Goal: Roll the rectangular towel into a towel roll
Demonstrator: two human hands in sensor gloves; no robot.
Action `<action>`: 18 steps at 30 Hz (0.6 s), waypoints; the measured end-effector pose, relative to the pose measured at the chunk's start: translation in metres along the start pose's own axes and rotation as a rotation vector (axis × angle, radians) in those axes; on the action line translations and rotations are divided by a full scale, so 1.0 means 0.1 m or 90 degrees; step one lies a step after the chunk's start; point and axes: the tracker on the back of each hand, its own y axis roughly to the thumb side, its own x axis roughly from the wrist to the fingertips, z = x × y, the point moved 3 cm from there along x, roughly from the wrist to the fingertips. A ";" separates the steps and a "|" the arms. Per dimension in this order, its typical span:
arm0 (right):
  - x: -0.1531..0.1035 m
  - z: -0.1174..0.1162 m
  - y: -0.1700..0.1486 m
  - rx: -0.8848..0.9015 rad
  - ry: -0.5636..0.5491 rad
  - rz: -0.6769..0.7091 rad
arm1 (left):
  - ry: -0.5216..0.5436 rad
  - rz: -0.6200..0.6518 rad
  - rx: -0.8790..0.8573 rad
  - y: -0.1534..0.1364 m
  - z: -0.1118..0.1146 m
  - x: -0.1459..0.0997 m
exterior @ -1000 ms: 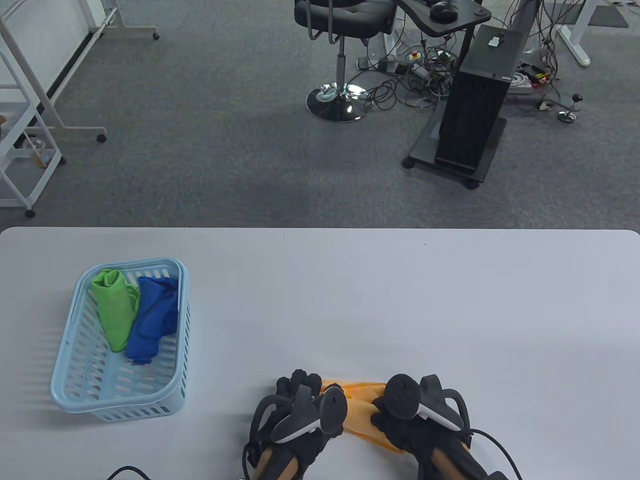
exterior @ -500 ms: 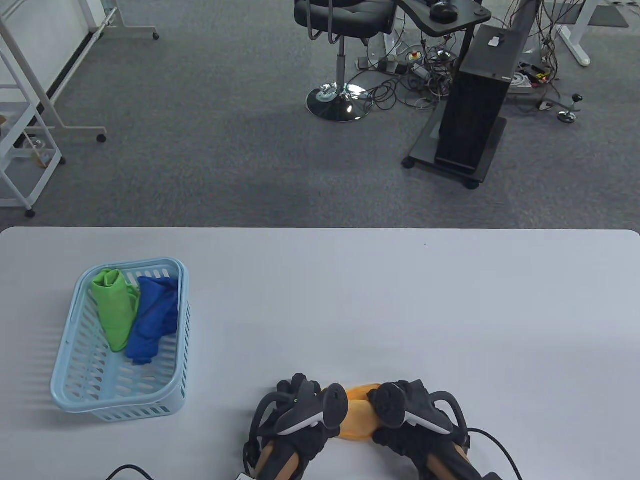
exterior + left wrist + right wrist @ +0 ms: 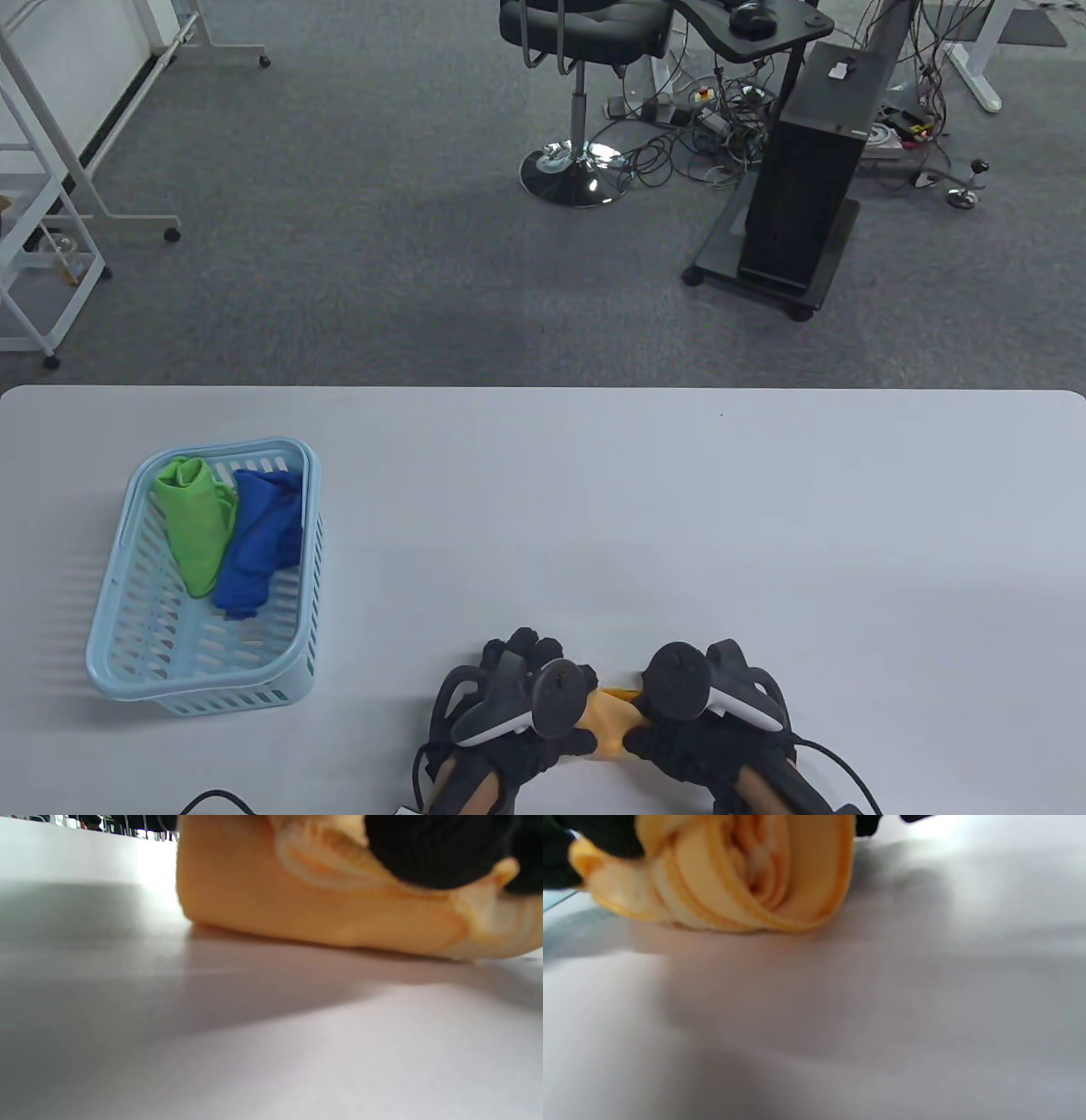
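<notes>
An orange towel (image 3: 607, 720) lies rolled up on the white table (image 3: 679, 509) near its front edge, mostly hidden between my two gloved hands. My left hand (image 3: 517, 696) grips its left end and my right hand (image 3: 696, 705) grips its right end. The left wrist view shows the roll (image 3: 297, 908) lying on the table with black fingers (image 3: 424, 849) curled over its top. From the right wrist camera I see the spiral end of the roll (image 3: 746, 878), with gloved fingers (image 3: 594, 832) on its upper left.
A light blue basket (image 3: 114, 645) stands at the left of the table, holding a green towel roll (image 3: 195, 522) and a blue towel roll (image 3: 259, 543). A black cable (image 3: 212, 798) loops at the front left edge. Beyond the far edge lies carpeted floor.
The hands have drawn closer together and the orange towel showing between them has shrunk from a wide strip to a short bunched piece. Both hands stay near the front edge.
</notes>
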 end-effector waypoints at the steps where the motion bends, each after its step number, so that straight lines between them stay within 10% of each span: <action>1: 0.00 0.00 0.00 0.001 0.000 -0.002 | -0.006 0.002 0.003 0.00 0.02 0.01; 18: 0.04 -0.02 0.11 -0.097 -0.080 -0.006 | -0.024 -0.044 -0.047 -0.11 -0.01 -0.02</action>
